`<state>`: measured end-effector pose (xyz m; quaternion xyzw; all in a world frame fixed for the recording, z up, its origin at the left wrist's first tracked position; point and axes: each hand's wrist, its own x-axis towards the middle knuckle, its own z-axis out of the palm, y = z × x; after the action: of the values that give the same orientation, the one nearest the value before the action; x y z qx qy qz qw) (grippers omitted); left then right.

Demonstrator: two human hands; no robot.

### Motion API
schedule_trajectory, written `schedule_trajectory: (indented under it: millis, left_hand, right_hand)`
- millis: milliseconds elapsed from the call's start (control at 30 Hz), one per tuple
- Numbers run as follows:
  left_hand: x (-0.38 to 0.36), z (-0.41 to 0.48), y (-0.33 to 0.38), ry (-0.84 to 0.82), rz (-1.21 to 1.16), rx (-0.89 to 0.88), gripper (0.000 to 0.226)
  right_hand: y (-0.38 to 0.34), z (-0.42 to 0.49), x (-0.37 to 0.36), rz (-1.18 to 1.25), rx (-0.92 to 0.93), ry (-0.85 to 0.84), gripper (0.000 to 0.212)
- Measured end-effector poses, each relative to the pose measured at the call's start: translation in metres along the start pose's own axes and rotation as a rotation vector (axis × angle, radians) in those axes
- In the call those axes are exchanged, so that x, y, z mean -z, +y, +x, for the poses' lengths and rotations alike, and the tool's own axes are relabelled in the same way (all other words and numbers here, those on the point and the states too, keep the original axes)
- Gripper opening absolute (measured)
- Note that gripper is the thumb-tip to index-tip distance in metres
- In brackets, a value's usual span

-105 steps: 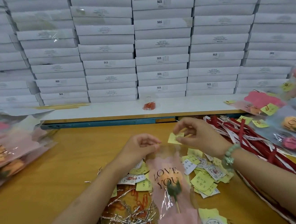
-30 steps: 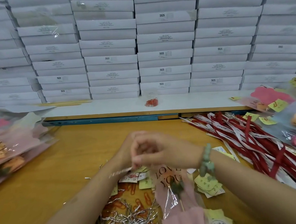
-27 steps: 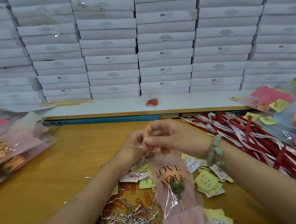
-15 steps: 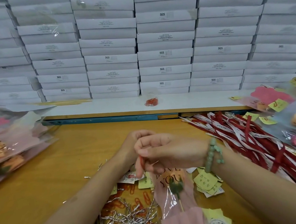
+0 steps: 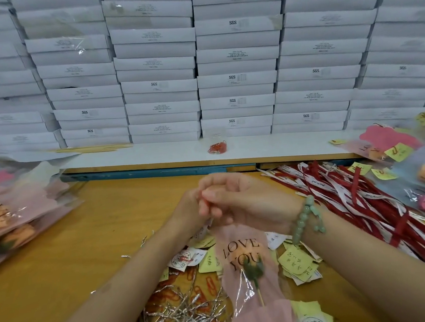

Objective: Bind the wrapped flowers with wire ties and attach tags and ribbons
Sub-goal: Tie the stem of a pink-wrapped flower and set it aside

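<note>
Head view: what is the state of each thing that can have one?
flower: wrapped, its top up at the hands.
right hand: fingers curled, pinching the wrap's top.
left hand: against the right hand, fingers hidden.
wire ties: loose, in a heap.
tags: loose, scattered.
ribbons: loose, piled.
boxes: shut, stacked.

We see bright, even light from above, leaving only faint, soft shadows on the worktop (image 5: 59, 253). Small glints sit on the film over the boxes (image 5: 78, 47) and on the silver wire ties (image 5: 185, 316). The wide lens bows the box stacks, and the wrapped flowers (image 5: 17, 218) at both edges smear into blur.
</note>
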<state>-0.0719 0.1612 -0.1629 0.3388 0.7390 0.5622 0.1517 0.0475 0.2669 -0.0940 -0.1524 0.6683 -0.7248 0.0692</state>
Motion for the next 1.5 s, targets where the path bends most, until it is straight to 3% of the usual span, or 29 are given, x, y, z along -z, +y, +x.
schedule_trajectory:
  millis: [133,233,333,433,833,1500]
  left_hand:
    - [-0.001,-0.011,0.010,-0.026,-0.101,-0.049,0.015]
    - [0.001,-0.013,0.010,-0.038,-0.152,-0.062,0.009]
    - [0.001,-0.013,0.014,-0.023,-0.129,-0.034,0.009]
    - [-0.001,-0.015,0.018,-0.007,-0.106,-0.052,0.010]
    - [-0.006,-0.016,0.024,0.043,-0.094,-0.082,0.008]
    - [-0.005,-0.015,0.020,0.083,-0.188,-0.033,0.010]
  right_hand:
    - [-0.005,-0.006,0.029,-0.090,0.038,0.320,0.015]
    - [-0.004,-0.014,0.049,-0.432,0.027,0.562,0.010]
    - [0.005,-0.016,0.060,-0.674,0.027,0.687,0.013]
    - [0.017,-0.012,0.060,-0.727,0.051,0.752,0.008]
    - [0.032,-0.004,0.054,-0.427,0.007,0.734,0.005]
    - [0.035,-0.004,0.059,-0.500,0.018,0.606,0.004]
